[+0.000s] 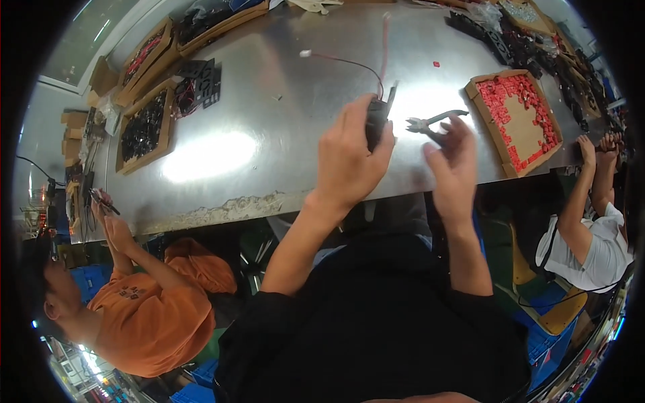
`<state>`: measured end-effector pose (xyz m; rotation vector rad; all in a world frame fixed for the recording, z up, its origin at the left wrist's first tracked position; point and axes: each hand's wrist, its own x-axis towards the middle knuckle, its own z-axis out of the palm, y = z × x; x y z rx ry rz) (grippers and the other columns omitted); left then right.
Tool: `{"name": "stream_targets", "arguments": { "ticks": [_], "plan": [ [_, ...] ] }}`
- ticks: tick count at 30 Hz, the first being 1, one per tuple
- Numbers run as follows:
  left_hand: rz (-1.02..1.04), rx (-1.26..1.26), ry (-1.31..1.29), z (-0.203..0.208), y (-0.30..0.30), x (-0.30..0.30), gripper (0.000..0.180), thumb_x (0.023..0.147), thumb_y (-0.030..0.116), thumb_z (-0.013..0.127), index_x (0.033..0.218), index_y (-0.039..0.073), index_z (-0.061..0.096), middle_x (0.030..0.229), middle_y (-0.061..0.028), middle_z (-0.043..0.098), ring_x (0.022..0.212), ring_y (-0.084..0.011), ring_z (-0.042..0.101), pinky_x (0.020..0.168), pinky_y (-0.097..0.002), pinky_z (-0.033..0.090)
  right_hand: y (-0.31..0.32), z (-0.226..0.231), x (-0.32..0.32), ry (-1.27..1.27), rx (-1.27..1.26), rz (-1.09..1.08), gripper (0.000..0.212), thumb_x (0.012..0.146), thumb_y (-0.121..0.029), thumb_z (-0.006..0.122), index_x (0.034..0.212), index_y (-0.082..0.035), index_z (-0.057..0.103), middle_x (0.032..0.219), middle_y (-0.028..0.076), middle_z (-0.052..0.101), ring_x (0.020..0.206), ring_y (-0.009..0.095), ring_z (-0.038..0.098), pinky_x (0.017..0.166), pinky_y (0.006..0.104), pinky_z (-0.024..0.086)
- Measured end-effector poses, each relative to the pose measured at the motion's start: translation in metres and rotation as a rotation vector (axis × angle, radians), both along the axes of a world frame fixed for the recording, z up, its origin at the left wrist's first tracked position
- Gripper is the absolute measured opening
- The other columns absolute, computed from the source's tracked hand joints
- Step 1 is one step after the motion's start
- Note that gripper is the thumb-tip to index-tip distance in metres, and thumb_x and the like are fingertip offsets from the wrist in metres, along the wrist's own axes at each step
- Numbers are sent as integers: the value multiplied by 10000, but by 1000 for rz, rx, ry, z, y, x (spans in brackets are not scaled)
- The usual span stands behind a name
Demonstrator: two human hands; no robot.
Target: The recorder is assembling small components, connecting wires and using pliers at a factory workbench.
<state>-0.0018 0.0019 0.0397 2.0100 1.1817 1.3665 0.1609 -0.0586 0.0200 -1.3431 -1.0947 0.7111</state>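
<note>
My left hand (353, 153) grips a small black plastic part (377, 126) above the metal table. From this part a thin red and black wire (349, 62) runs up and left to a white connector (306, 54). To the right, my right hand (455, 164) has its fingers curled around the handles of a pair of cutting pliers (419, 125). Its fingers are somewhat smeared by motion. The jaws point left toward the black part, a short way off from it.
An open cardboard tray (500, 144) of small red pieces lies to the right, with one loose red piece (436, 64) behind it. At left, a box of black parts (142, 134) stands by a black frame with wires (196, 86). People sit on both sides, one in orange (151, 316).
</note>
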Motion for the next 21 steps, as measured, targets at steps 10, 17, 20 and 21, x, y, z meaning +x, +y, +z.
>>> {"name": "stream_targets", "arguments": {
  "ticks": [10,17,20,21],
  "plan": [
    [-230,247,350,12,-7,-17,478,621,63,735,1047,29,520,954,-145,533,893,-342,554,760,-405,432,31,43,16,-662,835,194,486,807,-69,619,1262,61,507,1189,230,595,1087,326,610,960,420,490],
    [-212,-80,194,5,-26,-5,602,702,74,767,1170,19,391,1042,-211,494,953,-411,558,693,-483,491,-1,33,-13,210,7,343,325,934,-79,619,1226,54,569,1054,61,631,859,106,595,711,240,497],
    [-204,171,121,0,-29,4,654,692,60,755,1245,18,409,1167,-210,490,1097,-435,537,842,-486,516,0,34,-13,45,-24,299,325,957,-88,625,1248,57,633,1064,53,672,944,83,592,748,227,502],
    [-225,175,121,3,-27,5,654,692,60,755,1245,18,409,1167,-210,490,1097,-435,537,842,-486,516,1,30,-13,36,-29,235,270,942,-97,627,1163,55,653,955,70,680,843,92,606,692,249,505]
  ]
}}
